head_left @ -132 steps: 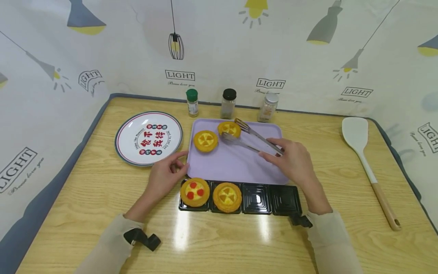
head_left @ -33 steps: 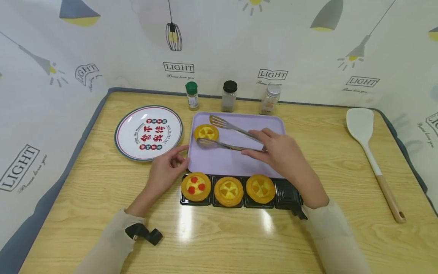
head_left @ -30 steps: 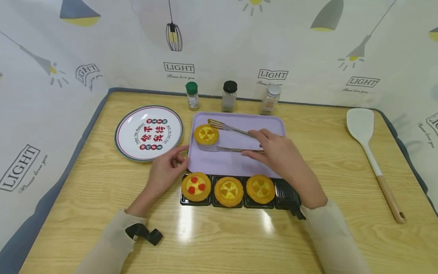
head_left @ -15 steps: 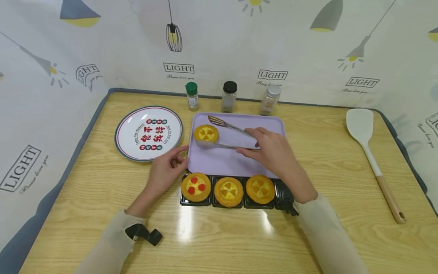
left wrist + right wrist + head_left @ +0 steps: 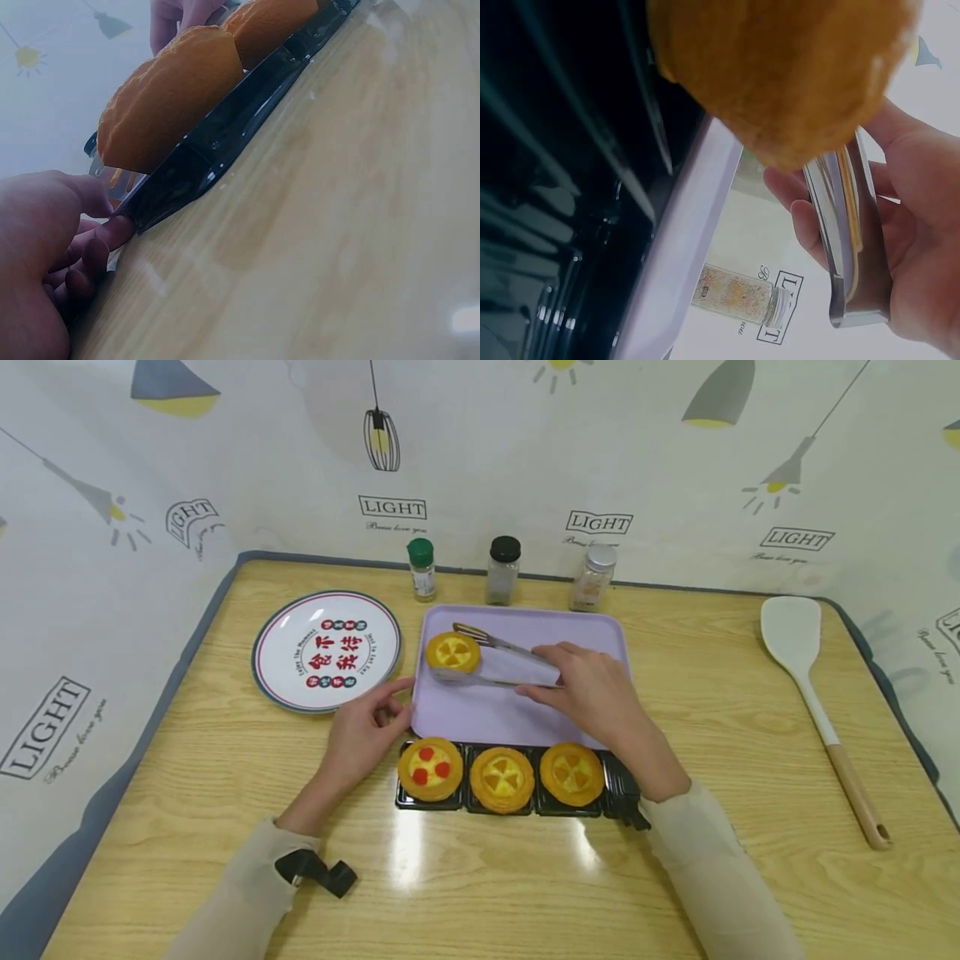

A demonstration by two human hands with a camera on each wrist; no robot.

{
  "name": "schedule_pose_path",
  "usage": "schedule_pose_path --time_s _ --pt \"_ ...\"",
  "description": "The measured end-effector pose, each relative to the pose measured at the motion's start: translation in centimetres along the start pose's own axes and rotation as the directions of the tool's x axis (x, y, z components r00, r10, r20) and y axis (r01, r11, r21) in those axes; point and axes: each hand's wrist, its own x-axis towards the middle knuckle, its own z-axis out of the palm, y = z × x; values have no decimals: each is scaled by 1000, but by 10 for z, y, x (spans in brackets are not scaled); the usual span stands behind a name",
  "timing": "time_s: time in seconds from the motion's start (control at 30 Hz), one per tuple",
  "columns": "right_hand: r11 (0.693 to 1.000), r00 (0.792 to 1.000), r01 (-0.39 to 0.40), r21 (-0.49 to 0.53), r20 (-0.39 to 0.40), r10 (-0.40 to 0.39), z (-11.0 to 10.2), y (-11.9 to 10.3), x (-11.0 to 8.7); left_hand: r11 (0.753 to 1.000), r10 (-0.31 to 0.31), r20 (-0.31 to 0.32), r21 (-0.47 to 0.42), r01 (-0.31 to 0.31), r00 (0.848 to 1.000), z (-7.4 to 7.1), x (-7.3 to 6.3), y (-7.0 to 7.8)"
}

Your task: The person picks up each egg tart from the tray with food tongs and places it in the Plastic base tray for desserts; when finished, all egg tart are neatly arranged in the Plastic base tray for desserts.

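My right hand grips metal tongs, their two ends on either side of an egg tart on the lilac tray. The right wrist view shows the bent end of the tongs against my palm. With curled fingers and thumb, my left hand holds the left edge of the tray. Along the tray's front side lies a black sectioned plastic box. It bears a tart with red dots and two tarts with orange wedges; its right section is partly hidden by my wrist.
A white printed plate lies left of the tray. Behind it stand a green-capped jar, a black-capped jar and a silver-capped jar. At the right lies a white spatula with a wooden handle.
A wedge-topped tart has gone from the tray into the box's third section. The tongs have moved left to the tart left on the tray, their arms drawing closer around it. The left hand stays put.
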Motion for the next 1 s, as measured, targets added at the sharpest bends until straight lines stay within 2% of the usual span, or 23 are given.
schedule_pose_path --time_s 0.37,0.6,0.7,0.83,1.0 --pt "1000 1000 6 13 -26 -5 -6 3 -4 1000 -13 2 -5 13 1000 0 0 0" --pt "996 990 69 53 -128 -62 -38 24 -23 1000 -4 -5 -14 4 1000 0 0 0" --pt "995 983 82 60 -167 -70 -56 37 -39 1000 6 -11 -20 -6 1000 0 0 -1" --pt "994 974 79 75 -217 -61 -80 61 -71 1000 14 -11 -17 -15 1000 0 1 -2" --pt "995 980 19 93 -199 0 -107 87 -122 1000 8 -10 -21 -8 1000 1 0 -1"
